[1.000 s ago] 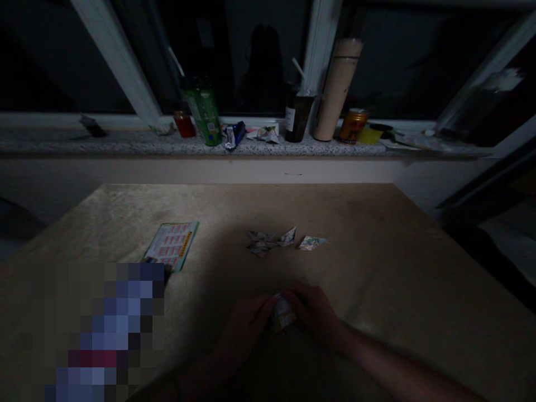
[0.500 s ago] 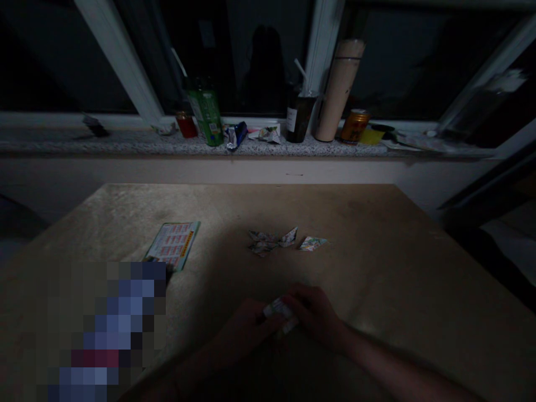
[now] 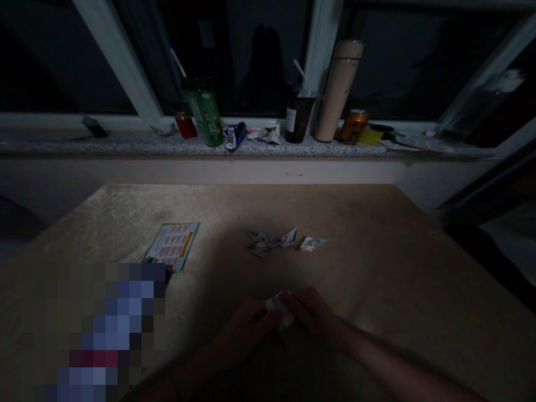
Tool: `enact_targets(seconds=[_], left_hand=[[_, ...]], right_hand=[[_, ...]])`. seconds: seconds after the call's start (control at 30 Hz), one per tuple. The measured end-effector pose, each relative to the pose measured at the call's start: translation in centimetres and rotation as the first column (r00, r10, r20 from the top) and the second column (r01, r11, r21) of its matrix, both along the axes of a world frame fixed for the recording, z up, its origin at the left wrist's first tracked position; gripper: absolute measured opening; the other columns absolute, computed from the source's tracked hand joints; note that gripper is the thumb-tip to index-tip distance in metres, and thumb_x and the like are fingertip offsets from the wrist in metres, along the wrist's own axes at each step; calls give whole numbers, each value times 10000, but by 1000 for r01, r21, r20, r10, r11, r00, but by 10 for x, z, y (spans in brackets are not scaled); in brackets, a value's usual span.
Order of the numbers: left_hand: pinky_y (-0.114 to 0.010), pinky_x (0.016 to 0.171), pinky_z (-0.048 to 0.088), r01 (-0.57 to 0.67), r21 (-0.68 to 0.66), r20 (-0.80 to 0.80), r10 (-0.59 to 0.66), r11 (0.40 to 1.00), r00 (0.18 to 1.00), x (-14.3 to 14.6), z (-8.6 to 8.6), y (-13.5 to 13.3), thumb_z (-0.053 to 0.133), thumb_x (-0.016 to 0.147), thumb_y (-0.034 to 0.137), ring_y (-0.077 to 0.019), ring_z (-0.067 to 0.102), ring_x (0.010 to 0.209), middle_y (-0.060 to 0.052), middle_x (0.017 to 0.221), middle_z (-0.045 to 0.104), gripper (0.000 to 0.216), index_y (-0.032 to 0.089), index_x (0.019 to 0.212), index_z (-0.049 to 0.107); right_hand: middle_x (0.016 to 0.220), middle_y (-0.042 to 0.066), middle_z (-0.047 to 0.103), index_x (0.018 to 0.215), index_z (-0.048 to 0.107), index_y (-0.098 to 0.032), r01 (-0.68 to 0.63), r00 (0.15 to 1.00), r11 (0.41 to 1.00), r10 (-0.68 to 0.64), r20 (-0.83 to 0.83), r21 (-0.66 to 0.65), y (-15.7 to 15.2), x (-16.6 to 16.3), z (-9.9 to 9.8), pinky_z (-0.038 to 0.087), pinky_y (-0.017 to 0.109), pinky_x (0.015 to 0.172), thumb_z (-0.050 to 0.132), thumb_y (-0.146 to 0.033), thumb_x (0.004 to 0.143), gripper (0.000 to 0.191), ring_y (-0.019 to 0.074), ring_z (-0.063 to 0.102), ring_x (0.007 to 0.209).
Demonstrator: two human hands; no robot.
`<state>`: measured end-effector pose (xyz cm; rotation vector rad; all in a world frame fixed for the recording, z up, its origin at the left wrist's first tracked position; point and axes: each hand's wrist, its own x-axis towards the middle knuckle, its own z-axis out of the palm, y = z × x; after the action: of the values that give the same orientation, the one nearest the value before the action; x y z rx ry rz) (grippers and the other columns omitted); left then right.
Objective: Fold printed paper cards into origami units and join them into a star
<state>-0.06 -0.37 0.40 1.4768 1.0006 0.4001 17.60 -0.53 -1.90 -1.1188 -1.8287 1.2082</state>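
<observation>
A small folded piece of printed paper (image 3: 280, 303) is pinched between both hands, close to the near part of the table. My left hand (image 3: 255, 324) grips its left and lower side, thumb lying over it. On the right, my right hand (image 3: 310, 310) presses its thumb and fingers on the paper's other side. Dim light hides the exact folds and some fingertips. Beyond the hands lie several folded paper pieces (image 3: 268, 243) with pointed corners, grouped together. One more folded paper piece (image 3: 312, 244) rests just right of that group.
A printed card or booklet (image 3: 173, 245) lies left on the brown table (image 3: 377, 251), beside a pixelated patch. Along the stone windowsill (image 3: 138, 142) stand a green bottle (image 3: 207, 117), a dark cup with a straw (image 3: 299, 117), a pink flask (image 3: 338, 92) and an orange can (image 3: 354, 127).
The paper in my hands has turned slightly, and its upper edge now sits a little higher. Both hands have shifted only slightly. The pieces on the table stay put.
</observation>
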Motion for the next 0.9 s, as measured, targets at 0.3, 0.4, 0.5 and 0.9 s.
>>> enact_targets(seconds=[0.3, 0.4, 0.5, 0.9], left_hand=[[-171, 557, 394, 190, 110, -188, -167, 976, 968, 0, -4, -2, 354, 906, 445, -136, 578, 572, -18, 600, 658, 530, 132, 645, 693], [-160, 540, 383, 221, 169, -231, -180, 960, 956, 1, -8, -2, 346, 915, 432, -125, 575, 559, -21, 607, 659, 524, 130, 666, 694], [-161, 540, 381, 256, 195, -272, -199, 947, 941, 1, -10, -4, 339, 922, 411, -120, 571, 540, -17, 585, 652, 533, 139, 626, 690], [-192, 622, 414, 33, 195, -110, -12, 980, 994, 4, -8, -6, 333, 918, 428, -145, 604, 616, -12, 618, 651, 523, 146, 632, 668]], right_hand=[[580, -15, 470, 619, 518, -172, 135, 991, 985, -132, 35, -107, -1, 2, 0, 365, 223, 525, 275, -617, 882, 571, 123, 433, 566], [575, -11, 471, 617, 524, -172, 151, 984, 983, -139, 115, -106, -2, 1, 1, 360, 233, 527, 250, -615, 887, 587, 125, 427, 562], [544, -18, 441, 593, 513, -172, 141, 985, 982, -128, 113, -122, -1, 1, -3, 332, 229, 489, 259, -616, 885, 589, 116, 397, 530], [607, -14, 522, 670, 554, -160, -70, 997, 996, 71, 28, -54, 2, 3, -4, 360, 205, 540, 296, -513, 926, 507, 109, 448, 569]])
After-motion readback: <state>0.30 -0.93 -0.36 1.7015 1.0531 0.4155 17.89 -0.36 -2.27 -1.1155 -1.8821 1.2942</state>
